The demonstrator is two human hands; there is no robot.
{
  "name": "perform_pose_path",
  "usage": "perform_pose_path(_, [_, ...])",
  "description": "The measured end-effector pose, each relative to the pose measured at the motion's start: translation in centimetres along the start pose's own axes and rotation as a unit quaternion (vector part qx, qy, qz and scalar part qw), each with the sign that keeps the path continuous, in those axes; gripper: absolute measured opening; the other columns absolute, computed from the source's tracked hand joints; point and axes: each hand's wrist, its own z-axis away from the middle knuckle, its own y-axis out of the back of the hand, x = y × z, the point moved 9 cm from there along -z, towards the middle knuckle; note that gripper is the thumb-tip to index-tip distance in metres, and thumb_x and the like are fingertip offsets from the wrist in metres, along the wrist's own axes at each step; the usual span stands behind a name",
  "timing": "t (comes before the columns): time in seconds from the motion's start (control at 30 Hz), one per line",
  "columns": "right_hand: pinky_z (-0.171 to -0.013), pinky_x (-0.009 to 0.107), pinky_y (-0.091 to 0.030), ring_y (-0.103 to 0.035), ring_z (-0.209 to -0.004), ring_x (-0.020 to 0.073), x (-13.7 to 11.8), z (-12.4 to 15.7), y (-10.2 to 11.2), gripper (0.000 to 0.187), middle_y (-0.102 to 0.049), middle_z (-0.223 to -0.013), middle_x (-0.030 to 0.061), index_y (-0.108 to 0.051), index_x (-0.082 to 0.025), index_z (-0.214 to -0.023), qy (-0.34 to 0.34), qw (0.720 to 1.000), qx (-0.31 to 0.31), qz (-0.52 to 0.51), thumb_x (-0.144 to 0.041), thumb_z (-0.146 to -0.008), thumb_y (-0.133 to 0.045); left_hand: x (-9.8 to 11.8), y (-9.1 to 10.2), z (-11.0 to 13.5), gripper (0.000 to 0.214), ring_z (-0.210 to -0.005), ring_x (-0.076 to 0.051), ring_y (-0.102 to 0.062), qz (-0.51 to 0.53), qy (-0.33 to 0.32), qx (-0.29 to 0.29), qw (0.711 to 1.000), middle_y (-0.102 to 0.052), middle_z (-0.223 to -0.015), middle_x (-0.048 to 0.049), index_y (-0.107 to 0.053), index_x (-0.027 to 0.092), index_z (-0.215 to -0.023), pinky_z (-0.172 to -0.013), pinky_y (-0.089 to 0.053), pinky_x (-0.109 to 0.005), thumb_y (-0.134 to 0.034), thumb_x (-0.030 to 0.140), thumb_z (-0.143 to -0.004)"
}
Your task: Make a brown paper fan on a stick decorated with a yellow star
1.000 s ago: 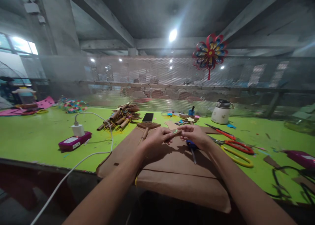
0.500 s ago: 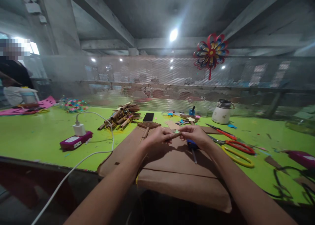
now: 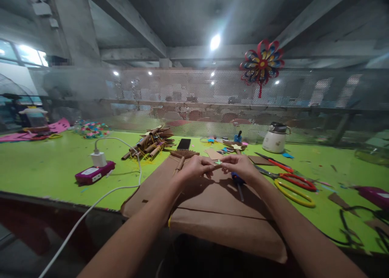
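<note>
My left hand [image 3: 194,168] and my right hand [image 3: 240,165] meet over a sheet of brown paper [image 3: 212,205] on the green table [image 3: 45,164]. Both pinch a small brown paper piece [image 3: 217,163] with a light speck on it, fingers closed on it from each side. A brown folded paper fan on a stick [image 3: 182,155] lies just left of my left hand. A blue-handled tool [image 3: 237,181] lies on the brown paper under my right wrist.
Red and yellow scissors [image 3: 291,182] lie to the right. A pile of brown paper rolls [image 3: 150,144], a black phone [image 3: 183,144], a white kettle [image 3: 274,138], a purple power strip with white charger [image 3: 94,170], and a pinwheel [image 3: 261,63] on the mesh.
Both hands stay pinched on the small piece with only tiny finger shifts. A person seen at the far left half a second ago is no longer in view.
</note>
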Motion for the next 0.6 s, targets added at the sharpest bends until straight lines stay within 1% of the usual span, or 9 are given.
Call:
perform_pose_path(0.1, [-0.055, 0.03, -0.048, -0.056, -0.051, 0.0124, -0.1, -0.1, 0.2, 0.034, -0.063, -0.058, 0.0015, -0.069, -0.013, -0.078, 0.011, 1.0, 0.013, 0.026, -0.041, -0.059, -0.076, 0.1, -0.3, -0.1, 0.036, -0.057, -0.012, -0.053, 0.019, 0.004, -0.008, 1.0, -0.063, -0.064, -0.0046, -0.069, 0.012, -0.078, -0.055, -0.038, -0.022, -0.057, 0.046, -0.08])
perform_pose_path(0.2, [-0.054, 0.028, -0.046, -0.055, -0.05, 0.0116, 0.2, -0.2, 0.2, 0.033, -0.062, -0.057, 0.0013, -0.07, -0.013, -0.076, 0.009, 1.0, 0.005, 0.014, -0.041, -0.06, -0.075, 0.3, -0.4, -0.2, 0.032, -0.056, -0.011, -0.051, 0.018, -0.004, -0.013, 1.0, -0.06, -0.061, -0.0029, -0.066, 0.012, -0.073, -0.056, -0.038, -0.022, -0.056, 0.041, -0.081])
perform_pose_path(0.27, [-0.057, 0.028, -0.046, -0.055, -0.054, 0.0113, 0.6, -0.2, 0.1, 0.033, -0.063, -0.061, 0.0023, -0.071, -0.013, -0.079, -0.004, 1.0, -0.014, 0.003, -0.041, -0.062, -0.074, 0.4, -0.5, -0.2, 0.032, -0.057, -0.011, -0.05, 0.008, -0.013, -0.013, 1.0, -0.059, -0.061, -0.0024, -0.066, 0.013, -0.073, -0.056, -0.037, -0.022, -0.054, 0.041, -0.082])
perform_pose_path(0.33, [-0.058, 0.027, -0.046, -0.055, -0.057, 0.0108, 0.9, -0.1, -0.5, 0.034, -0.065, -0.068, 0.0028, -0.071, -0.014, -0.085, -0.015, 0.999, -0.05, 0.005, -0.04, -0.064, -0.074, 0.3, -0.5, -0.2, 0.034, -0.057, -0.011, -0.05, 0.006, -0.018, -0.014, 1.0, -0.058, -0.062, -0.0018, -0.067, 0.013, -0.077, -0.056, -0.036, -0.022, -0.051, 0.042, -0.084])
perform_pose_path(0.43, [-0.057, 0.026, -0.043, -0.053, -0.057, 0.0103, 0.5, 0.2, -1.3, 0.032, -0.063, -0.069, 0.0021, -0.072, -0.015, -0.088, 0.002, 0.995, -0.093, 0.031, -0.039, -0.067, -0.072, 0.1, -0.7, -0.2, 0.035, -0.058, -0.011, -0.049, 0.019, -0.02, -0.018, 0.999, -0.057, -0.063, -0.0014, -0.067, 0.013, -0.084, -0.055, -0.037, -0.022, -0.049, 0.044, -0.085])
perform_pose_path(0.53, [-0.054, 0.026, -0.041, -0.051, -0.054, 0.0109, 0.0, 0.2, -1.3, 0.028, -0.06, -0.062, 0.0015, -0.072, -0.015, -0.081, 0.023, 0.995, -0.084, 0.041, -0.04, -0.07, -0.069, 0.3, -0.8, -0.3, 0.034, -0.057, -0.011, -0.048, 0.022, -0.024, -0.021, 0.999, -0.055, -0.062, -0.0012, -0.067, 0.013, -0.084, -0.055, -0.037, -0.022, -0.049, 0.043, -0.086])
perform_pose_path(0.6, [-0.053, 0.026, -0.041, -0.051, -0.053, 0.0111, 0.1, 0.2, -1.2, 0.028, -0.059, -0.06, 0.0013, -0.071, -0.015, -0.078, 0.025, 0.996, -0.075, 0.034, -0.042, -0.07, -0.068, 0.7, -1.0, -0.3, 0.033, -0.057, -0.011, -0.047, 0.005, -0.029, -0.026, 0.999, -0.055, -0.062, -0.0008, -0.067, 0.014, -0.083, -0.055, -0.036, -0.023, -0.048, 0.041, -0.086])
